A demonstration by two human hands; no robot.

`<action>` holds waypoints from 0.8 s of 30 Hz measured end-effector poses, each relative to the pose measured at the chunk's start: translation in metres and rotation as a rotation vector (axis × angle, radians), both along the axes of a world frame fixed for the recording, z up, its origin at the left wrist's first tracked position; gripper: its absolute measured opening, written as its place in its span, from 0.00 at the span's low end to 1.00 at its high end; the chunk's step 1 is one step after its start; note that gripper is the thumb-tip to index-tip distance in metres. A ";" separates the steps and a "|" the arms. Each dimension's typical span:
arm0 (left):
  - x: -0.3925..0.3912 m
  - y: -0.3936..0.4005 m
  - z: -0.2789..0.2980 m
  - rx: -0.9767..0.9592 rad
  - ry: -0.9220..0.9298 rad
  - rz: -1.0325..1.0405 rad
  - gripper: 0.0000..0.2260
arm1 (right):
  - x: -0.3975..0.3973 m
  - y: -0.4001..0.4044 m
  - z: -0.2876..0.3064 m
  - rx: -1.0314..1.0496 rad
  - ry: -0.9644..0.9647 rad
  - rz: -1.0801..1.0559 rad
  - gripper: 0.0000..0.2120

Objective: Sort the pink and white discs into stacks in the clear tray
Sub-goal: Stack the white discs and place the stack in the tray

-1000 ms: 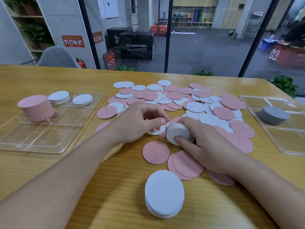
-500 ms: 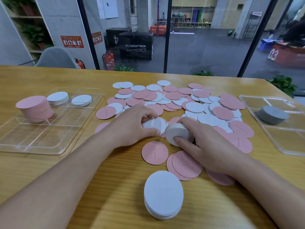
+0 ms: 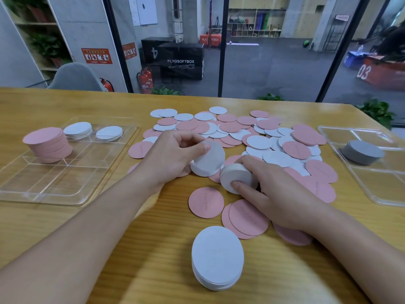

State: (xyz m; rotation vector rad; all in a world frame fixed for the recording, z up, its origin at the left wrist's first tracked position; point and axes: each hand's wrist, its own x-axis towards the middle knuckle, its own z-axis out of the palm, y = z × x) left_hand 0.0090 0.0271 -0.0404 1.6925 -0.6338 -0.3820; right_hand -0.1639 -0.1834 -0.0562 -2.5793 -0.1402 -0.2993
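A loose pile of pink and white discs [image 3: 258,137] covers the middle of the table. My left hand [image 3: 173,156] pinches a single white disc [image 3: 208,163], tilted up off the pile. My right hand [image 3: 276,194] grips a small stack of white discs [image 3: 236,176] held on edge beside it. The clear tray [image 3: 54,183] at the left holds a pink stack [image 3: 48,143] and two short white stacks [image 3: 79,130]. Another white stack [image 3: 217,257] stands on the table near me.
A second clear tray [image 3: 377,183] at the right holds a grey stack [image 3: 361,152]. Several pink discs [image 3: 206,202] lie singly between my hands and the near white stack. A glass wall runs behind the table's far edge.
My left hand has lifted a white disc off the pile and tilted it up toward the stack in my right hand. My right hand has hardly moved.
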 end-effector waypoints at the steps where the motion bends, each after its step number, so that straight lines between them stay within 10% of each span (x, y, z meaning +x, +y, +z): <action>1: 0.000 0.000 0.000 -0.005 0.004 0.008 0.07 | 0.000 0.000 0.000 0.001 0.005 -0.002 0.08; 24: -0.005 0.008 0.014 0.102 -0.148 -0.302 0.04 | 0.001 -0.001 -0.001 0.017 -0.005 -0.029 0.08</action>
